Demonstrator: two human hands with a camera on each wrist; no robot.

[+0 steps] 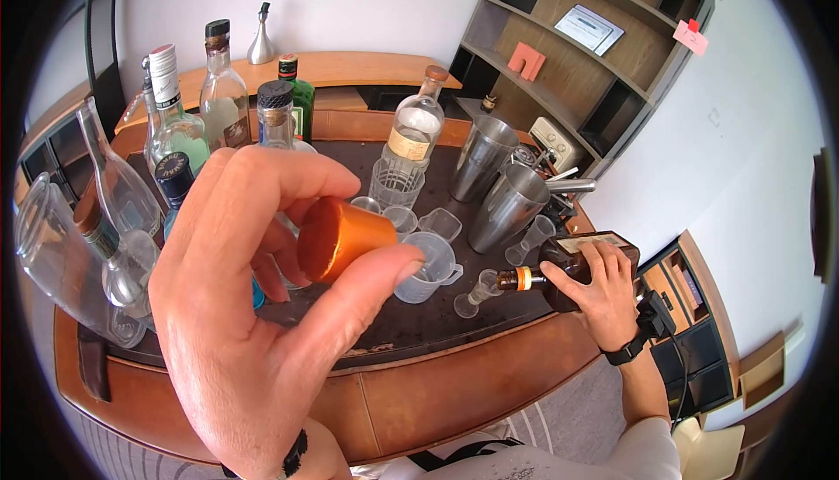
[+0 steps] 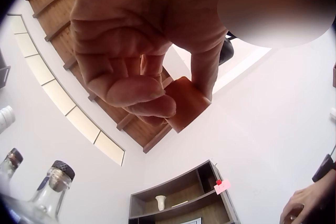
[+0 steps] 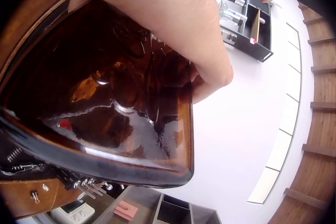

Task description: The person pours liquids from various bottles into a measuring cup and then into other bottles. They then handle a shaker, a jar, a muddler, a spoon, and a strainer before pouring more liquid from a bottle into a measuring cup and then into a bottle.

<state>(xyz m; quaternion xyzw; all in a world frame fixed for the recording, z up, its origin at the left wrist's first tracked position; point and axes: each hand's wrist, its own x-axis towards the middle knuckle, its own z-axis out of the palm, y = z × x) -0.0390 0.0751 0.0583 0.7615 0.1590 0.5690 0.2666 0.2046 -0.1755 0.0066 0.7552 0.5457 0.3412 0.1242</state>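
Close to the camera in the head view, my left hand (image 1: 232, 323) pinches a shiny orange cap (image 1: 350, 240) between thumb and fingers. The left wrist view shows the same cap (image 2: 187, 106) held up in the fingertips. At the right, my right hand (image 1: 605, 292) grips a dark brown bottle (image 1: 564, 257), tipped over sideways with its neck pointing left. Its open-looking mouth is close beside a clear hourglass-shaped measuring cup (image 1: 479, 295). The bottle's broad glass base (image 3: 105, 108) fills much of the right wrist view. A clear plastic measuring jug (image 1: 426, 275) stands just beyond the left thumb.
Several glass bottles crowd the dark tabletop at left, including a blue-capped bottle (image 1: 175, 179). A clear corked bottle (image 1: 414, 126) stands behind. Two metal shaker tins (image 1: 507, 209) and another clear measuring cup (image 1: 530, 240) are near the brown bottle. A padded leather edge (image 1: 393, 410) borders the front.
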